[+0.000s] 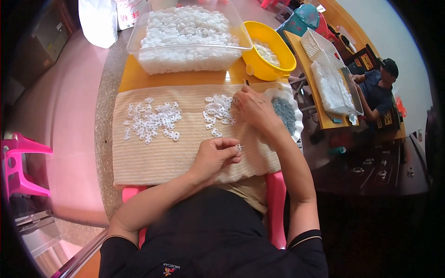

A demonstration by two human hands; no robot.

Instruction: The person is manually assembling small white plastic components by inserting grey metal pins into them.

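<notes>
My left hand (217, 156) is closed in a pinch above the near part of the towel. Between its thumb and forefinger is a small white plastic piece (238, 148), with a thin pale bit jutting to the right. Farther off, my right hand (255, 107) bends its fingers down at the right edge of a small pile of white plastic pieces (218, 109). A slim tool (246, 82) with a dark end pokes out beyond its knuckles; the fingertips are partly hidden. A larger scatter of white pieces (150, 121) lies on the left. Right of my hand is a white dish (298, 113) of small grey-blue parts (283, 113).
A striped beige towel (148, 162) covers the near tabletop. Behind it stand a clear bin (190, 48) heaped with white pieces and a yellow basin (287, 65). Another person (382, 90) works at a table on the right. A pink stool (28, 162) stands left.
</notes>
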